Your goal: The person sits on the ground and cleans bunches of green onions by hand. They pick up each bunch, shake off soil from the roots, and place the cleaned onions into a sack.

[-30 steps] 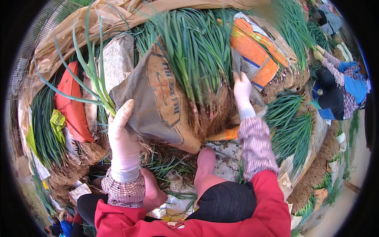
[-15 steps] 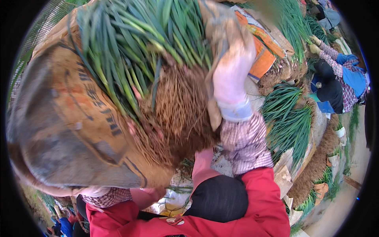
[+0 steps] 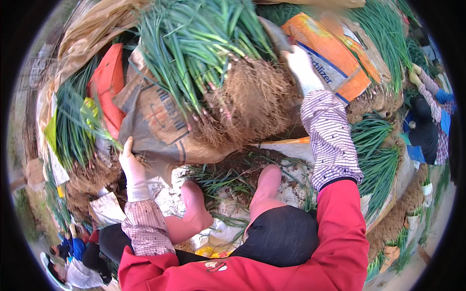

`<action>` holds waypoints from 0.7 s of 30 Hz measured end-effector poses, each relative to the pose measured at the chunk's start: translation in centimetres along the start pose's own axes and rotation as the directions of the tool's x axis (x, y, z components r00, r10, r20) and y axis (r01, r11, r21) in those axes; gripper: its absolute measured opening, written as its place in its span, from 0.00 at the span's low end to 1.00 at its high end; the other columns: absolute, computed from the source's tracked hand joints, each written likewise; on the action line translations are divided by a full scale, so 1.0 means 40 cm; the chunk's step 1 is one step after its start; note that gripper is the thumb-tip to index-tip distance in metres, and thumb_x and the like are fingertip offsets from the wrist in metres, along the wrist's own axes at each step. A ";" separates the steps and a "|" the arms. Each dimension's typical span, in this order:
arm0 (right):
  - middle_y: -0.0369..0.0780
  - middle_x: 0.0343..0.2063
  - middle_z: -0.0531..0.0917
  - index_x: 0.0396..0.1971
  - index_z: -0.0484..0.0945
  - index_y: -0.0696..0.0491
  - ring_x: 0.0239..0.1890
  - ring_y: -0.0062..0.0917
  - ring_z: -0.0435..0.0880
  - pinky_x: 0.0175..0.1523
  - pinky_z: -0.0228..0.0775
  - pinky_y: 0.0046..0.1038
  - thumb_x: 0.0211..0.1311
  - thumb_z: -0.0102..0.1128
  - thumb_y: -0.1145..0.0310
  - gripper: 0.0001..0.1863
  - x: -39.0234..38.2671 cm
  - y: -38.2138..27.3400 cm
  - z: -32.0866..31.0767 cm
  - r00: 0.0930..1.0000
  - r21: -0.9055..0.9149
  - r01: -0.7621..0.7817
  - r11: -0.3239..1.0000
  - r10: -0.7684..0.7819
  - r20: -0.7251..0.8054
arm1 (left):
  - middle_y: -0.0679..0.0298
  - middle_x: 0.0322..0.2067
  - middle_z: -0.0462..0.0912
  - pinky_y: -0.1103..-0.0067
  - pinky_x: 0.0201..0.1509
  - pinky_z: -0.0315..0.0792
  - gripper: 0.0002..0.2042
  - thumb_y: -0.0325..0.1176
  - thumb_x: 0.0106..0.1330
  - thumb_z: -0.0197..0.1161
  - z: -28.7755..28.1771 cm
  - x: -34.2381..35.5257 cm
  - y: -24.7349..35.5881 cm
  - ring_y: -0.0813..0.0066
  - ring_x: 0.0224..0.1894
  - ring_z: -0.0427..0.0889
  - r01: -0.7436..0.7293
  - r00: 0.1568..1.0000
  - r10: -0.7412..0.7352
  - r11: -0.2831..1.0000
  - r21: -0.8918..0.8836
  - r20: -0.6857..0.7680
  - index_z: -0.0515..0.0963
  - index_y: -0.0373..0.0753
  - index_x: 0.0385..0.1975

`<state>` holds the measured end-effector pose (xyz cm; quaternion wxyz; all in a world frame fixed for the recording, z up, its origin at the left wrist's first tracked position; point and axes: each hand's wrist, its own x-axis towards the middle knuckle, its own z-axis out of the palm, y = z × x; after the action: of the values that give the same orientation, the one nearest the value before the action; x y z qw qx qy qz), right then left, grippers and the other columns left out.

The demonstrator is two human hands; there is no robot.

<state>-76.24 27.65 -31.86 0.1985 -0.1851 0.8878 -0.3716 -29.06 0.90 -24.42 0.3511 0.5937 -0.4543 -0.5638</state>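
Note:
A large bunch of green onions (image 3: 208, 53), with pinkish stems and a thick mat of brown roots, lies on a worn brown-grey sack (image 3: 167, 128) in front of me. Its leaves point away from me and its roots toward me. My right hand (image 3: 302, 70), in a pale glove, is closed on the sack's grey edge at the right of the bunch. Off the sack's left corner, my gloved left hand (image 3: 132, 165) pinches a loose green onion (image 3: 104, 131) whose leaves slant up to the left. The left fingers partly hide its lower end.
More green onions stand at left (image 3: 75, 121) and lie in heaps at right (image 3: 374, 165). An orange-and-white bag (image 3: 330, 63) lies beyond my right hand. Pink boots (image 3: 196, 208) stand among loose leaves. Another person (image 3: 429, 116) works at far right; others are at lower left.
The sack with the bunch has come down flat, away from me and to the right. My left hand has left the sack's underside and now holds a loose green onion.

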 end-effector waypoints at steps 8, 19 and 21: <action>0.45 0.46 0.79 0.47 0.78 0.52 0.49 0.38 0.78 0.56 0.68 0.38 0.58 0.62 0.60 0.19 -0.180 -0.093 -0.036 0.826 -0.172 0.438 0.882 -0.471 -0.309 | 0.65 0.38 0.83 0.88 0.16 0.51 0.17 0.47 0.70 0.55 0.009 -0.144 0.188 0.89 0.14 0.56 -0.256 0.943 0.284 0.952 -0.169 0.171 0.79 0.41 0.46; 0.45 0.30 0.81 0.31 0.81 0.54 0.34 0.39 0.82 0.43 0.73 0.38 0.59 0.58 0.47 0.22 -0.524 -0.423 0.007 0.839 -0.363 0.543 0.757 -0.465 0.284 | 0.64 0.38 0.84 0.84 0.26 0.64 0.16 0.42 0.69 0.57 0.220 -0.324 0.029 0.83 0.22 0.67 0.445 0.573 -0.150 0.882 -0.153 0.806 0.76 0.38 0.49; 0.46 0.32 0.82 0.32 0.82 0.53 0.38 0.41 0.82 0.44 0.72 0.39 0.58 0.58 0.46 0.23 -0.659 -0.476 0.026 0.737 -0.258 0.635 0.728 -0.470 0.485 | 0.62 0.36 0.83 0.79 0.33 0.73 0.15 0.41 0.69 0.56 0.197 -0.356 0.027 0.77 0.28 0.76 0.518 0.500 -0.270 0.855 -0.034 0.823 0.76 0.37 0.47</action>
<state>-49.79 27.13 -12.90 0.2040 -0.5528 0.7885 -0.1765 -36.31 14.59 -19.36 0.0514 0.3127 -0.3286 -0.8897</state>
